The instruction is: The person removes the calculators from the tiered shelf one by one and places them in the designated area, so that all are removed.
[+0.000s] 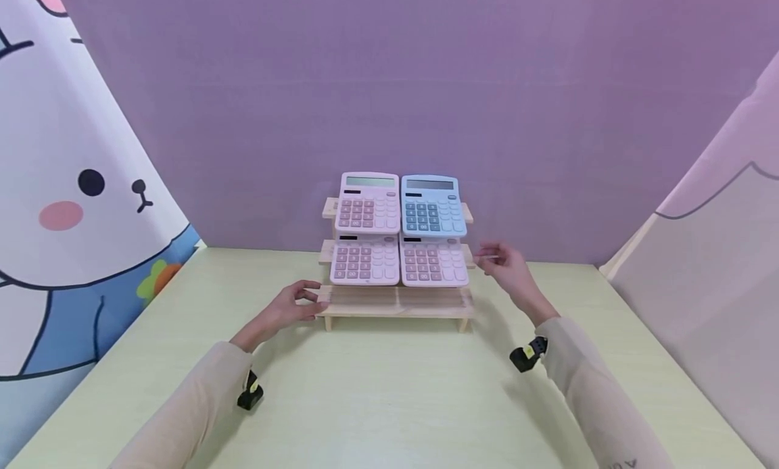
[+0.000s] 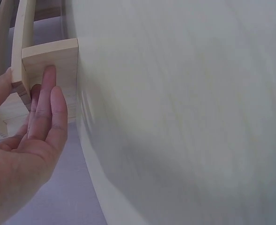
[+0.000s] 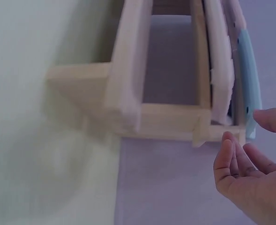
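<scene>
A tiered wooden stand [image 1: 395, 301] holds several calculators. On its top tier, a pink calculator [image 1: 368, 203] leans beside a blue calculator [image 1: 433, 206]. Two more pink ones, a left one [image 1: 365, 261] and a right one [image 1: 435, 262], lean on the tier below, their upper parts hidden. My left hand [image 1: 292, 303] grips the left end of the bottom shelf, thumb on the plank [image 2: 18, 61] and fingers beneath it against the leg. Beside the stand's right end, my right hand [image 3: 255, 171] holds nothing; its fingers are loosely bent, the thumb close to the blue calculator's edge.
The stand is on a pale green table [image 1: 377, 388], near a purple backdrop [image 1: 389, 84]. A cartoon-print cloth [image 1: 73, 138] hangs on the left and a pale pink-and-white one [image 1: 718, 253] on the right. Each wrist wears a small black camera.
</scene>
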`<action>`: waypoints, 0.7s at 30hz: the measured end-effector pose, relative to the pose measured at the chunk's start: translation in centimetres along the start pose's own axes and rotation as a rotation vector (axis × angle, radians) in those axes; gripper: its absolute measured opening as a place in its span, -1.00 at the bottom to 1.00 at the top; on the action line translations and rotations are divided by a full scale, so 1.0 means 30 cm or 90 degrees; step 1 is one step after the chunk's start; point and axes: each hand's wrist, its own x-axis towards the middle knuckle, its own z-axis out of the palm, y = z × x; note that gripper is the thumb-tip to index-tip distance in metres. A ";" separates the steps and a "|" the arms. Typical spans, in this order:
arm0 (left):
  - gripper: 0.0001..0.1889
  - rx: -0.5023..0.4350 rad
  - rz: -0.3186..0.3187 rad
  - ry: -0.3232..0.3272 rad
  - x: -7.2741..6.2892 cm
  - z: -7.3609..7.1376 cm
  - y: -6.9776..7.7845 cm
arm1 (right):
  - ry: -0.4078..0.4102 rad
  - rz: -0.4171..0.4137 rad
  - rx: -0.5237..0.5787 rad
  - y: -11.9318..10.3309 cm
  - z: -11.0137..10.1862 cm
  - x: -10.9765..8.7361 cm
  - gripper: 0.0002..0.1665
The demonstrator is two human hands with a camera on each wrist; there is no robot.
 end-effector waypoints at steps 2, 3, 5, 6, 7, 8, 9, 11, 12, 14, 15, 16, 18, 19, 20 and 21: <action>-0.35 0.001 0.000 -0.001 -0.004 0.000 0.002 | 0.004 0.003 0.014 -0.017 0.007 0.011 -0.52; -0.35 0.001 0.000 -0.001 -0.005 0.000 0.002 | 0.008 0.005 0.018 -0.025 0.010 0.016 -0.51; -0.36 0.002 0.001 -0.002 -0.007 0.000 0.003 | 0.015 0.011 0.024 -0.041 0.018 0.026 -0.51; -0.36 0.002 0.000 -0.001 -0.008 0.000 0.004 | 0.019 0.014 0.030 -0.049 0.021 0.031 -0.50; -0.36 0.003 0.001 -0.002 -0.008 0.000 0.005 | 0.021 0.016 0.039 -0.056 0.024 0.035 -0.49; -0.36 0.004 0.001 -0.002 -0.009 0.000 0.005 | 0.025 0.020 0.045 -0.062 0.028 0.040 -0.49; -0.36 0.002 0.002 -0.003 -0.009 0.000 0.006 | 0.028 0.023 0.052 -0.067 0.031 0.046 -0.48; -0.36 0.000 0.003 -0.004 -0.011 0.000 0.007 | 0.033 0.029 0.071 -0.076 0.038 0.056 -0.48; -0.35 -0.001 0.004 -0.005 -0.011 0.001 0.007 | 0.036 0.032 0.081 -0.080 0.041 0.061 -0.48; -0.35 -0.003 0.004 -0.006 -0.012 0.001 0.007 | 0.041 0.040 0.098 -0.088 0.048 0.070 -0.48; -0.35 -0.003 0.005 -0.007 -0.012 0.001 0.007 | 0.043 0.043 0.103 -0.093 0.052 0.073 -0.47; -0.35 -0.002 0.005 -0.006 -0.013 0.001 0.008 | 0.045 0.045 0.109 -0.097 0.056 0.076 -0.47; -0.35 -0.001 0.003 -0.005 -0.014 0.002 0.009 | 0.049 0.052 0.123 -0.104 0.063 0.082 -0.45; -0.35 0.000 0.003 -0.004 -0.014 0.002 0.010 | 0.050 0.054 0.130 -0.106 0.067 0.086 -0.45; -0.35 0.001 0.002 -0.003 -0.015 0.002 0.012 | 0.053 0.057 0.137 -0.110 0.071 0.089 -0.45; -0.35 0.001 0.001 -0.001 -0.015 0.002 0.013 | 0.056 0.060 0.144 -0.112 0.075 0.091 -0.45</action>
